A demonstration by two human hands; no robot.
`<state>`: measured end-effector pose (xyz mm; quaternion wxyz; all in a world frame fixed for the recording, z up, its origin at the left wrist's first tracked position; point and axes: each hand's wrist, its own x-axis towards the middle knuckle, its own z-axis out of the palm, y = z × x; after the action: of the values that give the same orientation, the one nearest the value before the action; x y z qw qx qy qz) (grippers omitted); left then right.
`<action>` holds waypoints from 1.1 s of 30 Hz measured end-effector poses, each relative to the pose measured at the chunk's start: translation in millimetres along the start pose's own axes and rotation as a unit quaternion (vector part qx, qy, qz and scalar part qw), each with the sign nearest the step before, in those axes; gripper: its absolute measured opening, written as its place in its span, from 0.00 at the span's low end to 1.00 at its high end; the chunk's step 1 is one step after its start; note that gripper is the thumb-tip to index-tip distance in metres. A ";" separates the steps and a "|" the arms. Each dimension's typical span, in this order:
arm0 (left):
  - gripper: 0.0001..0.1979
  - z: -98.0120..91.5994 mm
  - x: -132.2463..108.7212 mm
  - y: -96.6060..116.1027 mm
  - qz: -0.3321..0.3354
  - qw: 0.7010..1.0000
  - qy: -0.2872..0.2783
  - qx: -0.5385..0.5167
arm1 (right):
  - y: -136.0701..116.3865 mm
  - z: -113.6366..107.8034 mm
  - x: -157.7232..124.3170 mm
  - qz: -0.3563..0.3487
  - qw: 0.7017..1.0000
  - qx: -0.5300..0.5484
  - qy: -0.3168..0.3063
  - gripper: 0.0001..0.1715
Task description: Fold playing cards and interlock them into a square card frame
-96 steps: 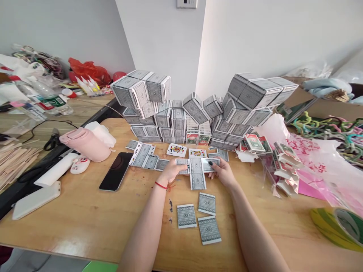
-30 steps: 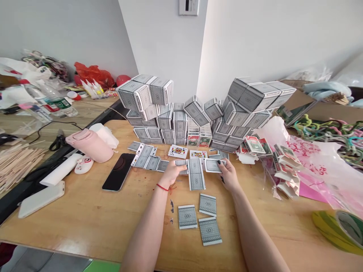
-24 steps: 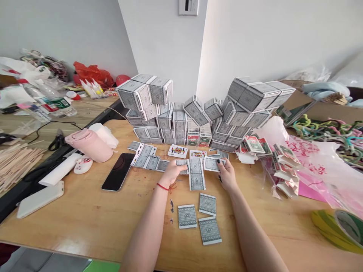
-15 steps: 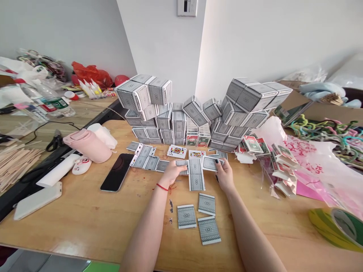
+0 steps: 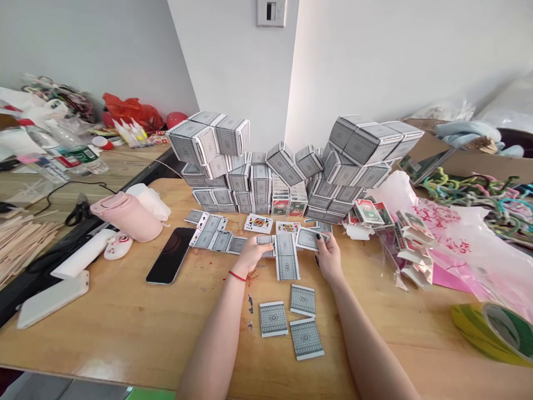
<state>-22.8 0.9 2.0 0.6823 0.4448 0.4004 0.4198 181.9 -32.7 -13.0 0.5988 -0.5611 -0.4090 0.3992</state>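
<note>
My left hand, a red string at its wrist, is closed with the thumb over a grey-backed playing card. In my right hand, thumb and fingers pinch another playing card by its right end. Between the two hands lies an upright strip of card backs, which meets both held cards. Nearer to me are three folded cards with white edges. Two face-up picture cards rest just beyond my hands. More cards lie to the left.
Grey card blocks are stacked in a wall at the back. A black phone and pink rolled item lie left. At right are opened card boxes, pink-printed plastic and a roll of yellow-green tape.
The view has shifted very slightly. Both hands keep their hold on the cards in almost the same place.
</note>
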 end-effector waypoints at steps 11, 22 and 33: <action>0.16 0.0 1.7 -0.7 -0.014 1.000 0.012 -0.003 | -2.5 2.2 -1.6 -0.007 1.000 -0.012 -0.013 0.15; 0.19 1.3 2.2 0.7 -0.009 0.999 0.028 -0.010 | -3.0 -5.2 3.1 0.054 0.985 0.037 -0.161 0.20; 0.16 -0.9 1.8 -1.0 -0.025 1.000 0.007 0.007 | -4.5 -5.0 0.1 0.064 0.982 0.052 -0.168 0.22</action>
<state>-22.9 2.6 0.5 0.6870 0.4362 0.4189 0.4029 186.7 -34.6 -8.7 0.5231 -0.4797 -0.4457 0.5456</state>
